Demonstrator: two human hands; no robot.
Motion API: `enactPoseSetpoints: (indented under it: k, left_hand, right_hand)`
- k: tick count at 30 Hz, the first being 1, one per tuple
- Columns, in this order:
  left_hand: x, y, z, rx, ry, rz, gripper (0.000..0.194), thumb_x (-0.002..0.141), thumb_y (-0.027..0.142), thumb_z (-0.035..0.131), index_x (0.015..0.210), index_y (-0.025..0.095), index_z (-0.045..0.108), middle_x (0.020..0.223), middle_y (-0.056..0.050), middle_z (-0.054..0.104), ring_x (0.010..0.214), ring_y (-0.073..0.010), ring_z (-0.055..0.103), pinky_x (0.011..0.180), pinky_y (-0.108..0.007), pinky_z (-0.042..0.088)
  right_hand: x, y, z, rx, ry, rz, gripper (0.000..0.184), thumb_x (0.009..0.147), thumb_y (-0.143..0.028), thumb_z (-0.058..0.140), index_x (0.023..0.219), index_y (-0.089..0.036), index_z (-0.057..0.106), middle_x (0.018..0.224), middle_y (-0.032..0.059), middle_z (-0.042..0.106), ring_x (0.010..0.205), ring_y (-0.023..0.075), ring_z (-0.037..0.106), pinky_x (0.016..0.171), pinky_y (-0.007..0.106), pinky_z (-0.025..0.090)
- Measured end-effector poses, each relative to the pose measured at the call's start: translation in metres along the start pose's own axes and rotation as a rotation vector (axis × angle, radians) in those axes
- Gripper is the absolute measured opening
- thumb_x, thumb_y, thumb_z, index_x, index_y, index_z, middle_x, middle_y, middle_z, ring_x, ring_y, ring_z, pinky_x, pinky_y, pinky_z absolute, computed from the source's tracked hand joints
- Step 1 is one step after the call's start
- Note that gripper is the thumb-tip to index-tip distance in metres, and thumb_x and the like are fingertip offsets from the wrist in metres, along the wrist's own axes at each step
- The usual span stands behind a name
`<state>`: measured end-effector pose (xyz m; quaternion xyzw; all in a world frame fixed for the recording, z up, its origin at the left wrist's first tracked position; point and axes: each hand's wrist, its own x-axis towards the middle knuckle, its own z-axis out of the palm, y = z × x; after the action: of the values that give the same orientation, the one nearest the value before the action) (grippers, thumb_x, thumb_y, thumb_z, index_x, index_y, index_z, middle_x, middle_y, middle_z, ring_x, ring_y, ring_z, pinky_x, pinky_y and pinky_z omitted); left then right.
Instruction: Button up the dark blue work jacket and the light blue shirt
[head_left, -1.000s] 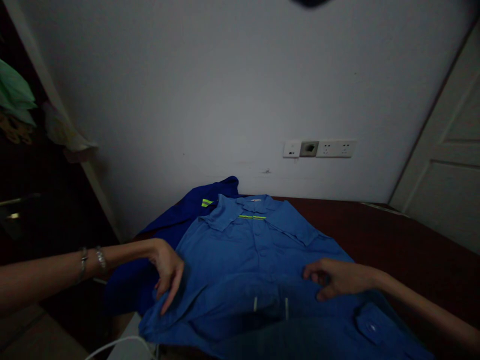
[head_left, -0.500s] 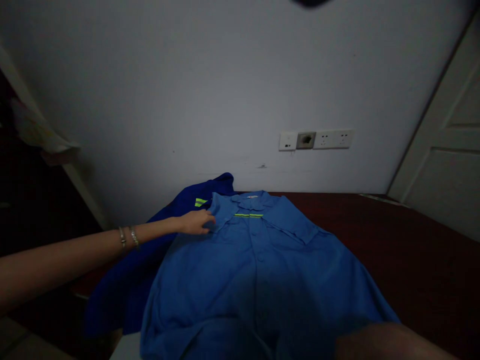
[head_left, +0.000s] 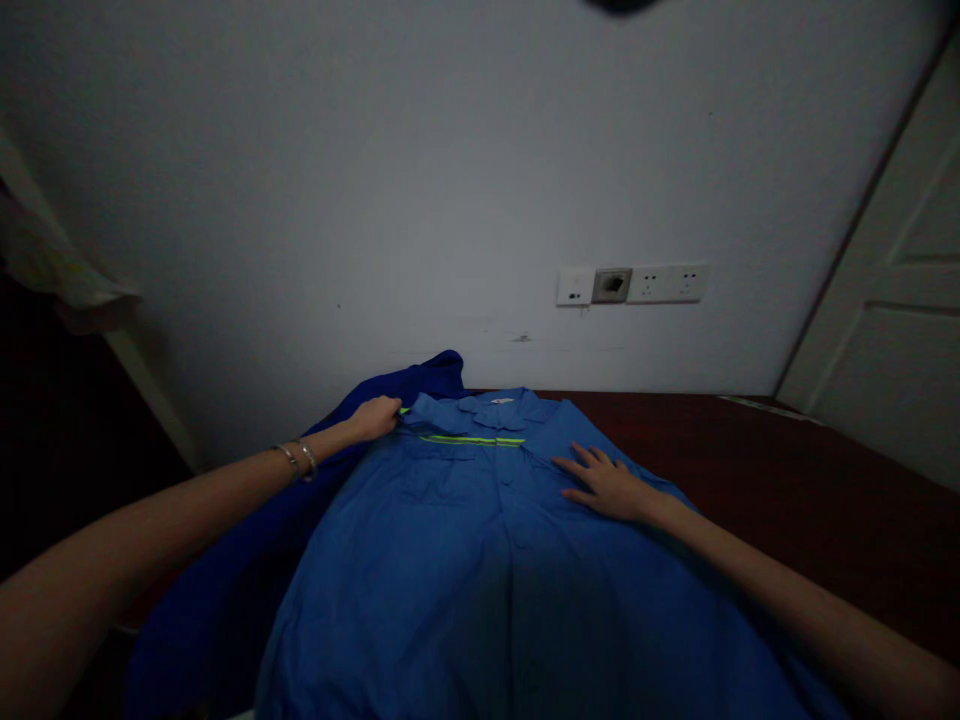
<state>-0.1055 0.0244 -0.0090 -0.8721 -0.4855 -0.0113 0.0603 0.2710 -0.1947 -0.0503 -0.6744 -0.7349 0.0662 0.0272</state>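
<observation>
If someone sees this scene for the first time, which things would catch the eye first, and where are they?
Probably the blue shirt, spread front up across the middle, with a yellow-green stripe below its collar. The left hand seems to pinch its sleeve at upper left; the right hand lies spread on it, right of the stripe.

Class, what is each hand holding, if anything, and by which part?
Left hand: the lighter blue shirt, apparently by its sleeve. Right hand: nothing; it lies spread on the shirt.
</observation>
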Motion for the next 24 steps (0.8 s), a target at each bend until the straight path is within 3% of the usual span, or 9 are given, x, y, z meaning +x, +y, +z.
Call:
enactPoseSetpoints:
  k: [4, 7, 12, 15, 18, 20, 22, 24]
  left_hand:
    - [0.028, -0.038, -0.011, -0.003, 0.066, -0.201, 0.024, 0.073, 0.015, 0.044, 0.089, 0.012, 0.061, 0.096, -0.013, 0.063, 0.092, -0.0223, 0.058, 0.075, -0.026, 0.043]
    - [0.046, -0.047, -0.014, -0.027, 0.079, -0.255, 0.025, 0.071, 0.013, 0.045, 0.089, 0.012, 0.062, 0.095, -0.013, 0.064, 0.092, -0.023, 0.058, 0.075, -0.026, 0.043]
    - [0.067, -0.033, -0.009, -0.027, 0.155, -0.395, 0.035, 0.075, 0.014, 0.045, 0.107, 0.005, 0.054, 0.103, -0.021, 0.06, 0.096, -0.0264, 0.057, 0.076, -0.029, 0.044]
    - [0.071, -0.022, 0.006, 0.005, 0.026, -0.481, 0.043, 0.074, 0.014, 0.047, 0.116, 0.003, 0.047, 0.106, -0.025, 0.058, 0.099, -0.0283, 0.056, 0.078, -0.033, 0.045]
    - [0.073, -0.011, 0.019, 0.012, -0.146, -0.5, 0.032, 0.071, 0.014, 0.053, 0.101, 0.005, 0.058, 0.096, -0.024, 0.062, 0.092, -0.0318, 0.059, 0.074, -0.04, 0.046]
    - [0.077, -0.003, 0.02, 0.032, -0.187, -0.509, 0.025, 0.072, 0.015, 0.051, 0.092, 0.005, 0.061, 0.091, -0.024, 0.063, 0.087, -0.0344, 0.06, 0.07, -0.046, 0.046]
    - [0.083, 0.007, 0.016, 0.1, -0.1, -0.499, 0.03, 0.076, 0.015, 0.045, 0.099, 0.002, 0.058, 0.094, -0.026, 0.06, 0.088, -0.0364, 0.059, 0.068, -0.049, 0.045]
    - [0.091, 0.019, 0.009, 0.15, 0.061, -0.392, 0.037, 0.078, 0.014, 0.04, 0.11, -0.001, 0.05, 0.104, -0.029, 0.056, 0.095, -0.0363, 0.055, 0.072, -0.049, 0.044]
  right_hand:
    - [0.049, 0.021, 0.031, -0.058, 0.042, 0.174, 0.057, 0.082, -0.062, 0.022, 0.134, -0.039, 0.028, 0.144, 0.0086, 0.021, 0.127, 0.0396, 0.018, 0.089, 0.068, 0.018]
    - [0.072, 0.034, 0.038, -0.058, 0.107, 0.26, 0.055, 0.084, -0.061, 0.017, 0.133, -0.04, 0.029, 0.143, 0.0076, 0.022, 0.128, 0.0381, 0.018, 0.089, 0.068, 0.017]
    - [0.098, 0.059, 0.033, -0.061, 0.147, 0.313, 0.051, 0.086, -0.056, 0.017, 0.132, -0.039, 0.032, 0.142, 0.0068, 0.026, 0.127, 0.0371, 0.021, 0.089, 0.067, 0.018]
    - [0.107, 0.066, 0.031, -0.061, 0.189, 0.319, 0.051, 0.087, -0.054, 0.018, 0.132, -0.035, 0.034, 0.14, 0.0071, 0.03, 0.126, 0.0359, 0.024, 0.09, 0.065, 0.019]
    - [0.107, 0.065, 0.031, -0.065, 0.24, 0.299, 0.051, 0.088, -0.052, 0.02, 0.128, -0.03, 0.042, 0.135, 0.0075, 0.038, 0.123, 0.0346, 0.029, 0.091, 0.062, 0.021]
    - [0.104, 0.063, 0.03, -0.065, 0.263, 0.276, 0.049, 0.088, -0.049, 0.02, 0.123, -0.028, 0.048, 0.132, 0.0071, 0.043, 0.121, 0.0334, 0.032, 0.091, 0.06, 0.024]
    - [0.102, 0.062, 0.027, -0.036, 0.275, 0.265, 0.048, 0.089, -0.048, 0.02, 0.117, -0.028, 0.053, 0.127, 0.0068, 0.048, 0.117, 0.0317, 0.038, 0.089, 0.055, 0.028]
    - [0.102, 0.064, 0.023, 0.037, 0.299, 0.283, 0.047, 0.089, -0.047, 0.02, 0.11, -0.026, 0.056, 0.116, 0.0078, 0.057, 0.108, 0.0285, 0.047, 0.086, 0.046, 0.034]
